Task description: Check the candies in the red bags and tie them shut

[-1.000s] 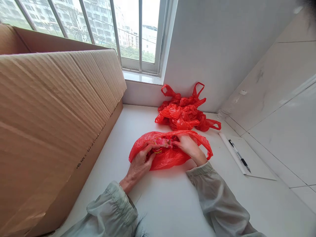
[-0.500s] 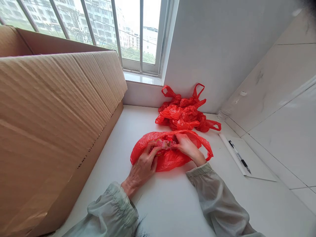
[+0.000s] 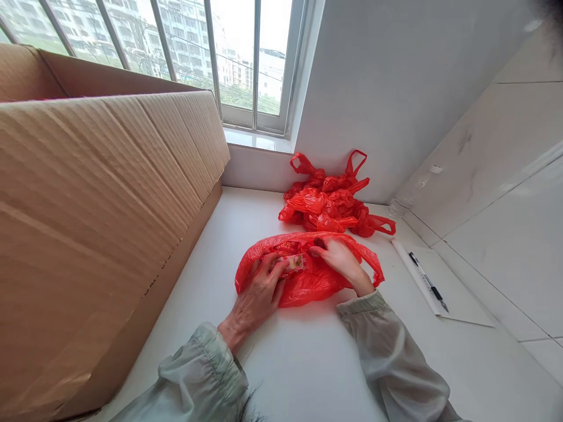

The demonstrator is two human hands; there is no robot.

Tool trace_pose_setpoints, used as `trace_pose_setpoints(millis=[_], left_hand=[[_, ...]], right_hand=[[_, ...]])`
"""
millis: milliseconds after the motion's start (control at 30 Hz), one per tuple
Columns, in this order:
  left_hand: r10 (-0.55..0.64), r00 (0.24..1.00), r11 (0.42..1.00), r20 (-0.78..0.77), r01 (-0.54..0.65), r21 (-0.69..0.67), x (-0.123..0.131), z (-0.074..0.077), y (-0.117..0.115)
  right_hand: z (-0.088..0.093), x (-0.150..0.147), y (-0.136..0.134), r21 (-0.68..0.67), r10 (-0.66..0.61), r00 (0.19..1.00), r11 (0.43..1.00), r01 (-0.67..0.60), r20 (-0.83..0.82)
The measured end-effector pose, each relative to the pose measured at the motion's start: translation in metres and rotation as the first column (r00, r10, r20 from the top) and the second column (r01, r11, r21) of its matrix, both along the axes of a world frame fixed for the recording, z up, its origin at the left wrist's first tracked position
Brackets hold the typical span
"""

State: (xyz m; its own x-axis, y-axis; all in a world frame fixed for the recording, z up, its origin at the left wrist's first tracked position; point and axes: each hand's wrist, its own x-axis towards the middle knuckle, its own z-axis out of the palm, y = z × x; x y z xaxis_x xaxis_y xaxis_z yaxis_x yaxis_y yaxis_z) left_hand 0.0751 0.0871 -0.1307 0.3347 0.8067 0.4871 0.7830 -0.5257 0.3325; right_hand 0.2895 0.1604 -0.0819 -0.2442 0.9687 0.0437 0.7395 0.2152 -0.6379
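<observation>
Left hand (image 3: 258, 295): fingers (image 3: 269, 266) curled over the small packet (image 3: 293, 262), thumb on its near side, so it's pinched. Packet is pink and red with a round mark at its right end. It sits in the mouth of the red plastic bag (image 3: 308, 286), between the two sets of fingers.

Right hand (image 3: 344, 265): fingers (image 3: 323, 251) bent, tips on the bag's upper film just right of the packet. Can't tell whether they pinch the film or only press on it.

The bag lies flat on the white counter (image 3: 308, 363), under both hands, with one handle loop sticking out past the right wrist.

Around them:
- Pile of crumpled red bags (image 3: 329, 205) just beyond the right fingers, against the wall, apart from the held bag.
- Cardboard box (image 3: 101, 193), large and open at the top, well left of the left fingers, running along the counter edge.
- Paper sheet (image 3: 461, 299) right of the right fingers, near the tiled wall, with a pen (image 3: 428, 282) lying on it.
- Window (image 3: 246, 64) far beyond the fingers, above the sill.

Both sleeves are pale grey-green with elastic cuffs.
</observation>
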Motion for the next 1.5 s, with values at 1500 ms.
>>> trace_pose_setpoints(millis=[1500], left_hand=[[0.026, 0.973, 0.999, 0.23, -0.02, -0.03, -0.001, 0.006, 0.002]], right_hand=[[0.021, -0.033, -0.019, 0.04, 0.469, 0.831, 0.876, -0.48, -0.298]])
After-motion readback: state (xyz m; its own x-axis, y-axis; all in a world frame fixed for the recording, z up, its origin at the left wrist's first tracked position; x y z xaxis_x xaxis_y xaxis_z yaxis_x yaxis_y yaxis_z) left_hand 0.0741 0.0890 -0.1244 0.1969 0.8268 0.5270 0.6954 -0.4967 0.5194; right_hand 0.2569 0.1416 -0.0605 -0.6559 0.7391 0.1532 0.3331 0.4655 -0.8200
